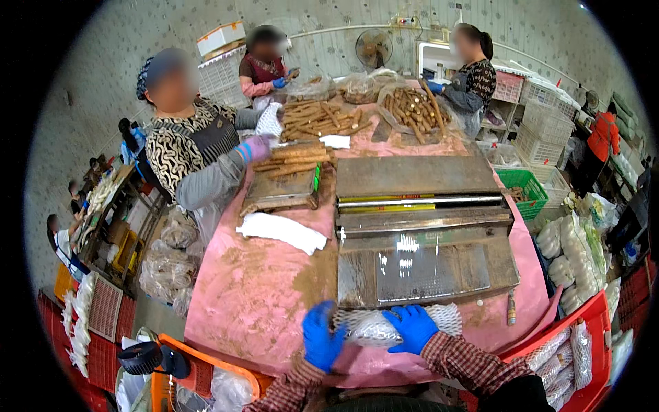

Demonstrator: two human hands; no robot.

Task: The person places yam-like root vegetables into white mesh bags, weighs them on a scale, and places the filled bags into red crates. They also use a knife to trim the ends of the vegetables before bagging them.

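Observation:
In front of me a bundle in white foam netting [366,328] lies along the near edge of a film-wrapping machine [427,273]. My right hand [413,329], in a blue glove, grips the bundle from above, thumb on the near side. Loose netting spreads out beyond it to the right. My left hand [323,336], also blue-gloved and slightly blurred, is at the bundle's left end with thumb and fingers apart. What the netting wraps is mostly hidden. A small knife-like tool with a worn handle [511,309] lies to the right of the machine.
A red crate [600,329] of netted bundles stands at right, an orange basket [206,350] at left. White foam netting [282,232] lies on the pink table cover [247,288]. Across the table, co-workers handle brown roots [309,121] beside a scale [283,188].

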